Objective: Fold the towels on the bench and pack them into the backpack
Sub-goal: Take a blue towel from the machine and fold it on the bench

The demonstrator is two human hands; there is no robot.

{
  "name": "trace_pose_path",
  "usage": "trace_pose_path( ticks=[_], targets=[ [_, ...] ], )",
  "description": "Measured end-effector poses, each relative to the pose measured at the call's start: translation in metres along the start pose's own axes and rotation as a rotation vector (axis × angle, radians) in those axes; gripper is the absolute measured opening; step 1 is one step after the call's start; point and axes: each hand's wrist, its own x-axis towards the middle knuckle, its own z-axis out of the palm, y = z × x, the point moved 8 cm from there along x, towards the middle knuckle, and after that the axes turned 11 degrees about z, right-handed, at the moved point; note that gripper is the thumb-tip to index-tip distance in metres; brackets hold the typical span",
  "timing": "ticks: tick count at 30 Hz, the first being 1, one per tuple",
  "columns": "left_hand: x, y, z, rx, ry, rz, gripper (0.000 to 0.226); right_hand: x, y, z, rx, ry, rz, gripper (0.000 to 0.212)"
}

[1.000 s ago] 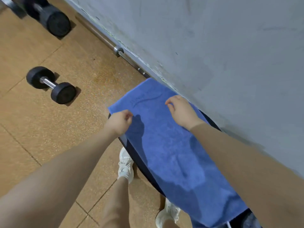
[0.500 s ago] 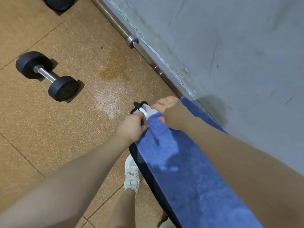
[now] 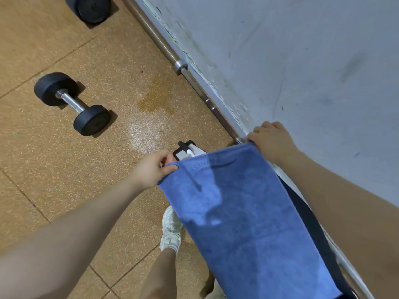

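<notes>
Mostly hidden under the long blue terry towel (image 3: 248,212), the dark padded bench (image 3: 306,221) shows only as a strip along the towel's right side and as a black end piece with a white fitting (image 3: 186,151) poking out beyond the towel's far edge. The towel runs lengthwise over the bench and is cut off at the bottom of the frame, so its near end cannot be seen. No bag or other container is in view.

The left hand (image 3: 151,169) pinches the towel's far left corner between thumb and curled fingers. The right hand (image 3: 271,140) grips the far right corner with its fingers curled over the edge; the fingertips are turned away, so how much cloth they hold is hard to tell. Between the two hands the far edge is stretched taut, and it seems to be raised a little off the bench. Faint embossed lettering sits just below that edge, too blurred to read properly.

A white sneaker (image 3: 171,229) stands on the speckled orange-brown tiled floor (image 3: 64,158) just left of the bench. Well to the left lies a black dumbbell with a steel handle (image 3: 72,103), and part of another black weight (image 3: 88,7) is cut off at the top. A steel barbell (image 3: 179,65) lies along the foot of the scuffed grey wall (image 3: 302,61), its near end passing behind the right hand.
</notes>
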Motion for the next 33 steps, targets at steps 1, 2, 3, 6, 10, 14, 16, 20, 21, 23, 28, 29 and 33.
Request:
trace_pose_path(
  ticks=[1,2,3,6,10,14,16,20,21,23,28,29,33],
  targets=[
    [-0.002,0.001,-0.006,0.015,0.018,0.002,0.027,0.001,0.006,-0.005,0.035,0.022,0.040,0.026],
    [-0.003,0.004,-0.012,0.036,0.046,0.005,0.027,0.002,0.011,-0.013,0.132,0.043,0.096,0.026],
    [-0.005,0.007,-0.019,0.055,0.088,0.005,0.026,0.004,0.016,-0.023,0.278,0.074,0.167,0.026],
    [-0.015,0.018,-0.034,0.016,0.233,-0.011,0.026,0.000,0.029,-0.052,0.679,0.262,0.368,0.022],
    [-0.038,0.043,-0.008,-0.311,0.129,0.010,0.017,-0.030,0.041,-0.033,0.896,0.174,0.486,0.016],
    [-0.073,0.073,0.045,-0.310,-0.041,0.049,0.010,-0.092,0.055,0.011,0.903,0.044,0.490,0.016],
    [-0.093,0.086,0.075,-0.274,-0.094,0.079,0.012,-0.131,0.061,0.033,0.948,-0.004,0.520,0.019],
    [-0.137,0.110,0.141,-0.196,-0.176,0.149,0.014,-0.204,0.074,0.075,1.034,-0.054,0.553,0.019],
    [-0.149,0.115,0.159,-0.179,-0.200,0.154,0.014,-0.223,0.080,0.087,1.087,-0.077,0.591,0.017],
    [-0.172,0.121,0.197,-0.128,-0.260,0.165,0.013,-0.262,0.092,0.116,1.237,-0.143,0.692,0.017],
    [-0.220,0.128,0.290,0.023,-0.405,0.200,0.017,-0.351,0.114,0.169,1.263,-0.171,0.788,0.021],
    [-0.227,0.129,0.307,0.057,-0.442,0.214,0.020,-0.364,0.118,0.179,1.267,-0.152,0.796,0.022],
    [-0.246,0.118,0.375,0.213,-0.616,0.253,0.019,-0.403,0.124,0.225,1.371,-0.095,0.937,0.029]
  ],
)
